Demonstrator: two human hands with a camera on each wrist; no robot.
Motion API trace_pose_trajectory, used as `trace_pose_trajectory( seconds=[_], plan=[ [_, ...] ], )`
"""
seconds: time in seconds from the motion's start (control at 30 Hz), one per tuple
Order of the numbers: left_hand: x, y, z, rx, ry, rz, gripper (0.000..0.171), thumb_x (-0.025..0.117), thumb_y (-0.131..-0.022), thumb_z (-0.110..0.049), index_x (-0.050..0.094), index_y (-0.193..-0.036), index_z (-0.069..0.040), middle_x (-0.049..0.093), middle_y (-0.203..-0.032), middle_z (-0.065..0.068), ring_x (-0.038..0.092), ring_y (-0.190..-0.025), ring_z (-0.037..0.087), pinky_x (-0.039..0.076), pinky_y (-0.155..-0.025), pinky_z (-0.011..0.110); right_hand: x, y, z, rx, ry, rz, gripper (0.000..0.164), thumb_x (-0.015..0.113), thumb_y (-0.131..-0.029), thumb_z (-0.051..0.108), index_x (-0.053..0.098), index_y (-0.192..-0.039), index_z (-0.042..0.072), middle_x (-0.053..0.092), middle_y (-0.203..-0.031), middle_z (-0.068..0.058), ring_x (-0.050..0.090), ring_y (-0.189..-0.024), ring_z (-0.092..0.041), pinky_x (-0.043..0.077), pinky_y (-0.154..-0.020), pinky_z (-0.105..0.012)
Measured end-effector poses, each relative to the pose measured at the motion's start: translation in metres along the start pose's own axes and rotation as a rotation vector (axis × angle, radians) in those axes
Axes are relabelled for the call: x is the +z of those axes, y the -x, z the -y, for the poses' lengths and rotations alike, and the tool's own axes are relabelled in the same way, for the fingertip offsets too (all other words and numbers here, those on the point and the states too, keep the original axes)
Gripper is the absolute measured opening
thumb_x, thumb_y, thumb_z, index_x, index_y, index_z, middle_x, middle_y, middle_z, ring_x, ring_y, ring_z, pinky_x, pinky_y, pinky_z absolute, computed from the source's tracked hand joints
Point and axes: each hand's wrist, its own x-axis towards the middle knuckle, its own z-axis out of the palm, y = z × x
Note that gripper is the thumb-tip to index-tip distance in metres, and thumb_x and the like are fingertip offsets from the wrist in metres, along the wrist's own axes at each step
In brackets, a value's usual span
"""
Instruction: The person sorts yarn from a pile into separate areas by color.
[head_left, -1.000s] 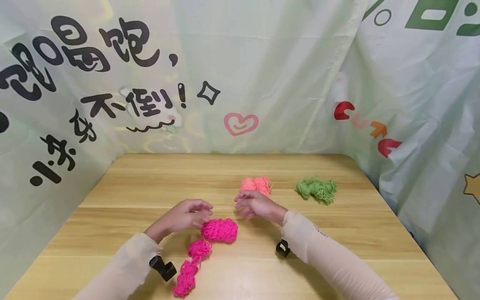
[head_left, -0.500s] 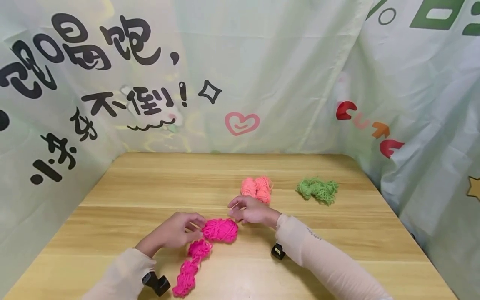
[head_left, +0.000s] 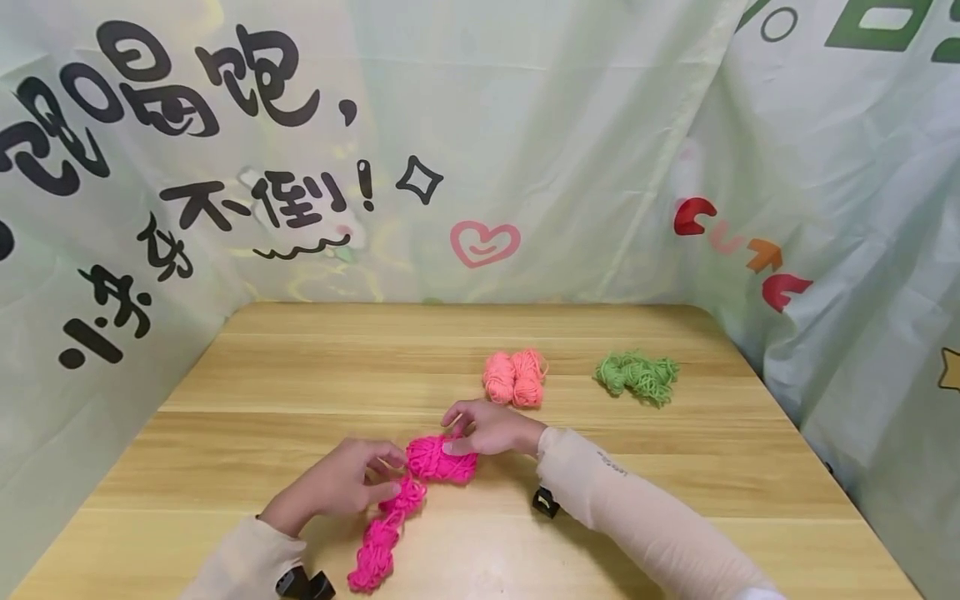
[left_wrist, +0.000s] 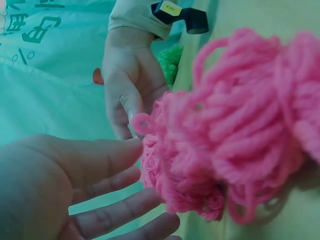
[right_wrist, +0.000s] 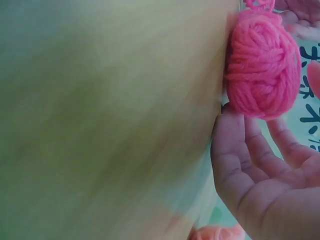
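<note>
A bright pink yarn ball (head_left: 441, 460) lies on the table, joined at its left end to a knotted pink yarn strand (head_left: 375, 554) that trails toward the front. My right hand (head_left: 491, 427) is at the ball's right end, its thumb over the top and its loosely bent fingers behind. In the right wrist view, its fingertips (right_wrist: 235, 117) come right up to the end of the yarn. My left hand (head_left: 348, 475) is beside the left end, fingers spread and relaxed. The left wrist view shows its fingers (left_wrist: 115, 215) at the side of the pink yarn.
Behind the right hand lies a coral yarn bundle (head_left: 513, 379) in two lobes. A green yarn bundle (head_left: 637, 377) rests farther right on the wooden table (head_left: 300, 358). Printed curtains (head_left: 585, 167) hang along the back and sides.
My right hand has come left and toward the front, from beside the coral yarn to the pink ball. My left hand has shifted slightly left and nearer the front. The yarn stays put.
</note>
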Motion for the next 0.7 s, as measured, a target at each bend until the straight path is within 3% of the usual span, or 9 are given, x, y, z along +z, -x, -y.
trace_pose_trajectory(
  seconds=[0.3, 0.7],
  plan=[
    [0.005, 0.002, -0.001, 0.025, -0.058, 0.031, 0.031, 0.080, -0.079, -0.013, 0.070, -0.108, -0.010, 0.066, -0.097, -0.006, 0.060, -0.079, 0.008, 0.051, -0.067, 0.027, 0.004, -0.004, 0.011, 0.041, 0.119, 0.060, 0.042, 0.081, -0.080, 0.024, 0.061, -0.116, 0.015, 0.061, -0.108, 0.002, 0.057, -0.103, -0.018, 0.046, -0.091, -0.038],
    [0.009, 0.004, -0.009, 0.023, -0.064, 0.052, 0.037, 0.084, -0.075, -0.022, 0.071, -0.109, -0.014, 0.060, -0.090, -0.014, 0.053, -0.075, 0.007, 0.047, -0.065, 0.024, 0.012, -0.008, 0.014, 0.025, 0.192, 0.062, 0.043, 0.084, -0.075, 0.016, 0.062, -0.111, 0.016, 0.061, -0.094, 0.003, 0.057, -0.089, -0.013, 0.047, -0.083, -0.032]
  ],
)
